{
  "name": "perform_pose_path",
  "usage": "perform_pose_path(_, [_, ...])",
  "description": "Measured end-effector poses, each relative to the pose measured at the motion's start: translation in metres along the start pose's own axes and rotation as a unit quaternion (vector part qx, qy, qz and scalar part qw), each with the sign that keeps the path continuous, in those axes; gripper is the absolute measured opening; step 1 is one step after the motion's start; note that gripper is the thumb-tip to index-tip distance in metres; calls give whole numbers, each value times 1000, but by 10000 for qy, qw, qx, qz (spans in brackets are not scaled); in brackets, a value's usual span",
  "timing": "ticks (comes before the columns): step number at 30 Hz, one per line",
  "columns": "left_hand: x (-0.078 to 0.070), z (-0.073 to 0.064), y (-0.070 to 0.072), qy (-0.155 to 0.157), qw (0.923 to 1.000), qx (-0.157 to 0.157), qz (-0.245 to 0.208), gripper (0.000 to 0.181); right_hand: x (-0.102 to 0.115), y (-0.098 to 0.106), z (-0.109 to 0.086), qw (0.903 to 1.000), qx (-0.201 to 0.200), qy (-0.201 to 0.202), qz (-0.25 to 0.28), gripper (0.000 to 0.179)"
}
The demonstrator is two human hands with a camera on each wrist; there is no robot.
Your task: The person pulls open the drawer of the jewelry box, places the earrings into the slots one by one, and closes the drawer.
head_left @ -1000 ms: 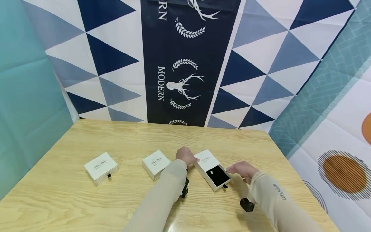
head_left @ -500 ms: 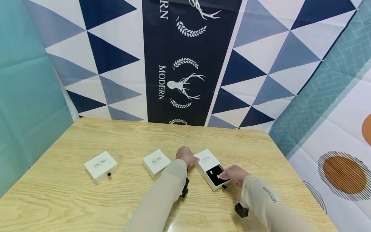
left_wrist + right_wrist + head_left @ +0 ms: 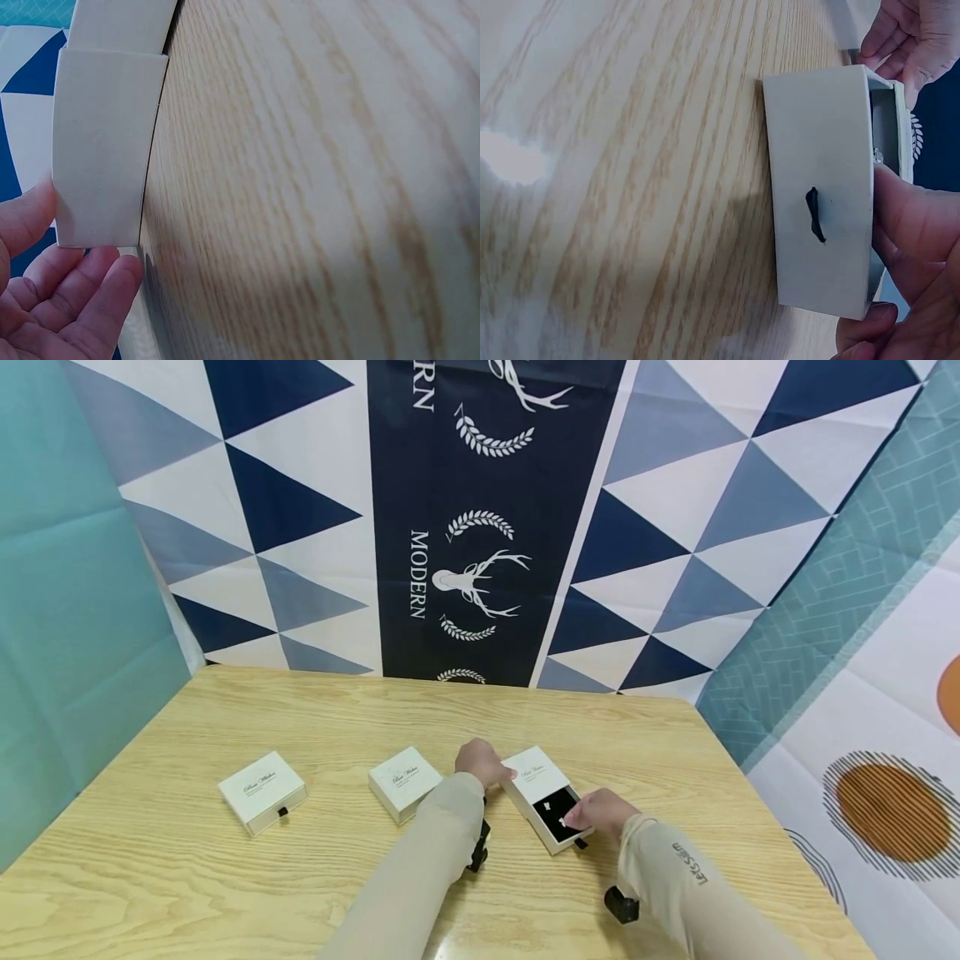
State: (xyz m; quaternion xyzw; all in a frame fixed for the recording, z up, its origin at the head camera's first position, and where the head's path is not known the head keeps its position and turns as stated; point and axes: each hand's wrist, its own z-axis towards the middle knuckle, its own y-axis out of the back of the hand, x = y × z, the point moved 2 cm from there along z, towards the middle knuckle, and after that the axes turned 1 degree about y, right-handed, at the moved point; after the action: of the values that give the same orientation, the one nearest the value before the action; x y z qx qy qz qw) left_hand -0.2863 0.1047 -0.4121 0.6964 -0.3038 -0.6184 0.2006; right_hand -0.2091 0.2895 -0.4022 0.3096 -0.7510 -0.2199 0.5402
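A white jewelry box [image 3: 536,773] with printed lettering lies on the table, its drawer [image 3: 821,191] pulled partway out, a black pad [image 3: 552,804] inside. My left hand [image 3: 480,764] grips the back end of the sleeve, the thumb on one face and the fingers against its end, as the left wrist view shows. One small silver earring [image 3: 547,806] sits on the pad. A second small silver earring [image 3: 562,822] is at the fingertips of my right hand [image 3: 603,812], which reach over the drawer's edge and seem to pinch it; the fingers partly hide it.
Two more closed white boxes stand to the left: a nearer box [image 3: 405,783] beside my left forearm and a farther box [image 3: 262,793] with a black pull tab. A wooden table [image 3: 322,877] bears everything. Patterned cloth [image 3: 300,527] hangs behind it.
My right hand has moved left from beside the drawer to over the pad, and the second earring has come into view at its fingertips. My left hand has stayed on the box.
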Motion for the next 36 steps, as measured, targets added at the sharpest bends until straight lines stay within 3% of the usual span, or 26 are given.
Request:
perform_pose_path(8, [-1, -3, 2, 35, 10000, 4, -21, 23, 3, 0, 1, 9996, 24, 68, -273, 8])
perform_pose_path(16, [-1, -5, 4, 13, 10000, -23, -44, 23, 3, 1, 1, 9999, 52, -62, -100, 11])
perform_pose_path(22, [-1, -3, 3, -15, 10000, -14, 57, 23, -1, 3, 4, 9988, 208, -31, -441, 14])
perform_pose_path(36, [-2, -1, 2, -44, 9999, -48, 131, 24, -2, 10, 3, 9999, -58, 31, -154, 6])
